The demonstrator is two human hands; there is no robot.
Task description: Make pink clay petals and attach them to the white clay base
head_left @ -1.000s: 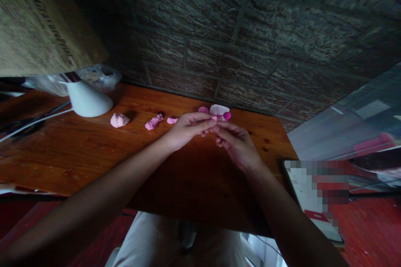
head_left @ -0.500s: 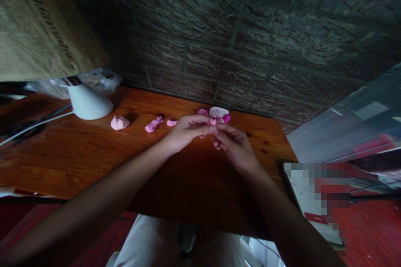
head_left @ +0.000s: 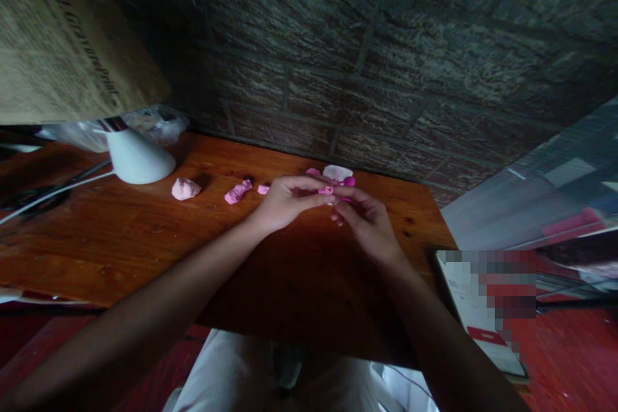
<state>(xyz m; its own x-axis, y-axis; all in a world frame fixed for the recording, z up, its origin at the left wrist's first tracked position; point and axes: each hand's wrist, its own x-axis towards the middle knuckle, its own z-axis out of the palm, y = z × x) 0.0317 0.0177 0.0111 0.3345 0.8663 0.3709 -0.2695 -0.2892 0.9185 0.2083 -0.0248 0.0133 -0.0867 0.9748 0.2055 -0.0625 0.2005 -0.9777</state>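
Between my fingertips is a small pink piece of clay (head_left: 329, 190), its top showing a rolled, curled shape. My left hand (head_left: 292, 198) pinches it from the left, thumb and forefinger closed on it. From the right, my right hand (head_left: 363, 214) meets it, thumb and forefinger pressed together at the same piece. Just behind the fingers lie a white round sheet (head_left: 338, 172) and darker pink flat discs (head_left: 349, 181), partly covered by my hands. Left of my left hand sit a small pink lump (head_left: 263, 189), a longer pink lump (head_left: 238, 192) and a pale pink ball (head_left: 186, 188).
A lamp with a white cone base (head_left: 140, 158) and printed brown shade (head_left: 72, 45) stands at the left, its cable trailing. The wooden table (head_left: 145, 238) meets a dark stone-patterned wall (head_left: 313, 45). A tablet-like device (head_left: 463, 290), partly pixelated, lies at the right edge.
The pink piece between my fingers has turned and now shows a rounded, curled top. My right forefinger has stretched further left along it. Both hands stay in nearly the same place.
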